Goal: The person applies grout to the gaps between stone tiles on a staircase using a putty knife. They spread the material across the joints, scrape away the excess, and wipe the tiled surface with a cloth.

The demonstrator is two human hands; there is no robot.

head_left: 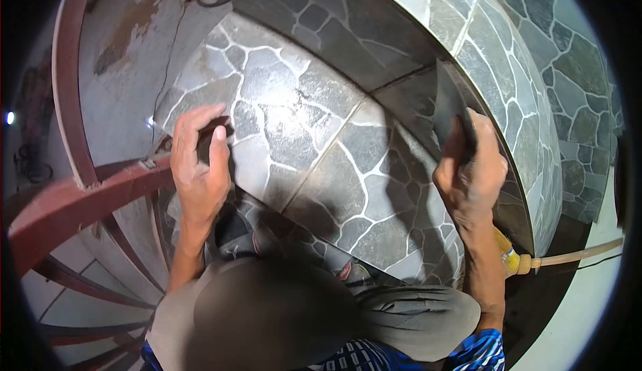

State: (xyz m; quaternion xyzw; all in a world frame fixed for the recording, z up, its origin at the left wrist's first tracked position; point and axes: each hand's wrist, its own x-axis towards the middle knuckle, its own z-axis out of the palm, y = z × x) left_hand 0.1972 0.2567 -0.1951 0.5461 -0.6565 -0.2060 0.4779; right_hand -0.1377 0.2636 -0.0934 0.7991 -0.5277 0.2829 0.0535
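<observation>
My right hand (473,170) grips a thin, flat grey blade (445,97), which looks like a flexible scraper. The blade stands roughly upright beside the dark riser of a step; whether its edge touches the riser I cannot tell. My left hand (200,157) is raised over the left side of the tiled tread (328,177), thumb and fingers curved but apart, with nothing visible between them. Stone-patterned tiles with pale lines cover the tread, and a straight joint (324,153) crosses it. Light glares off its far left part.
Red metal railing (100,190) curves along my left side. Above the riser (361,30) lies a higher tiled step (508,70). A yellow-bristled broom (518,262) with a wooden handle is beside my right forearm. A cable runs over the concrete floor (137,56) at upper left.
</observation>
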